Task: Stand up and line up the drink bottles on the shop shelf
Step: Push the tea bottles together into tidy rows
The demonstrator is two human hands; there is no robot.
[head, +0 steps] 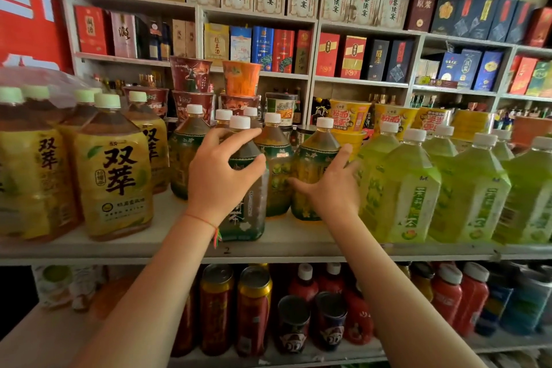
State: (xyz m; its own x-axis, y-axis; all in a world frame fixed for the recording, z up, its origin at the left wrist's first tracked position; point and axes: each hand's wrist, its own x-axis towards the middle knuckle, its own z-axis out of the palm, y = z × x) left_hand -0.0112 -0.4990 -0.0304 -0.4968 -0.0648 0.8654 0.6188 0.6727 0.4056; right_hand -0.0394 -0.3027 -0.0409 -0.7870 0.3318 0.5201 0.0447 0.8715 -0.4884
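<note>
Up front, the head view showed both bare arms reaching to the middle shelf (298,243) of a shop rack. The left hand (219,176) was curled round the shoulder of a dark tea bottle (246,209) standing upright at the front edge, thumb on its right side, fingers over the top near the white cap; a red thread bracelet (206,222) circled that wrist. The right hand (331,188) was spread with straight fingers, its palm against a green-and-amber bottle (310,164) just right of the dark one, holding nothing, and its far side blurred into the neighbouring pale bottle. Between and behind the 2 hands stood more upright white-capped tea bottles (276,158), packed closely but unevenly, some set further back than others. To the left stood a group of big yellow-labelled bottles (115,176) with pale green caps, the nearest ones wrapped in clear film. To the right a row of light green bottles (415,188) stood upright along the shelf front. Behind the drinks, stacked noodle cups (240,78) rose in red, orange and yellow. On the shelf below stood cans (254,308) and red bottles (448,296). Above, boxed liquor (263,45) filled the white wall shelves.
</note>
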